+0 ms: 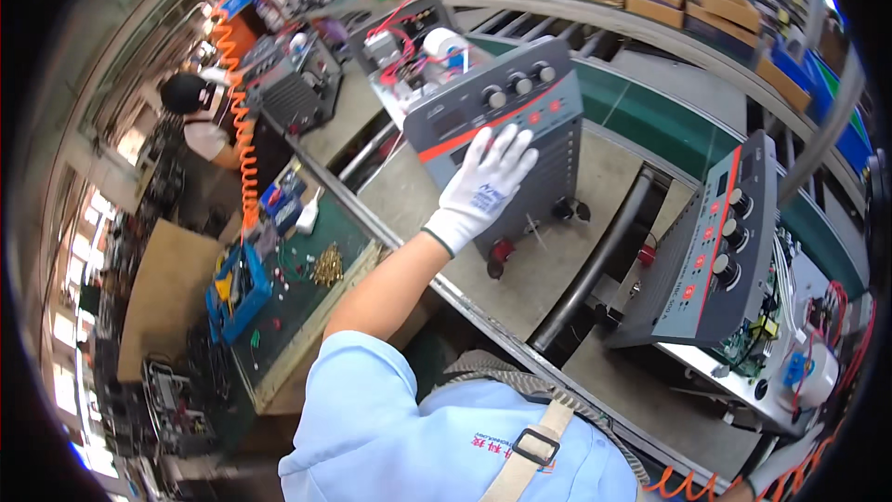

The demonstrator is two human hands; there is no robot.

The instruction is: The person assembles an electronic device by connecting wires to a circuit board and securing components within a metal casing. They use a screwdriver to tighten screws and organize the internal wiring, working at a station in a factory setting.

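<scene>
My left hand (488, 181), in a white knit glove, lies flat on the front panel of a grey machine (531, 158) with an orange stripe and several knobs. Its fingers are stretched out and hold nothing. The machine stands on a board on the conveyor, its inner parts and wires bare behind the panel. To the right a second such machine (697, 242) shows its knobs and exposed wiring. Low at the right edge, my right hand (785, 467), also gloved, is close to an orange coiled hose (804, 482); its fingers are too hidden to read.
A black roller bar (595, 260) lies between the two machines' boards. The side bench at left carries a blue bin (237, 293) and a heap of brass-coloured small parts (328, 265). An orange coiled hose (243, 130) hangs there. A co-worker (195, 112) is beyond. Cardboard boxes (720, 14) line the far shelf.
</scene>
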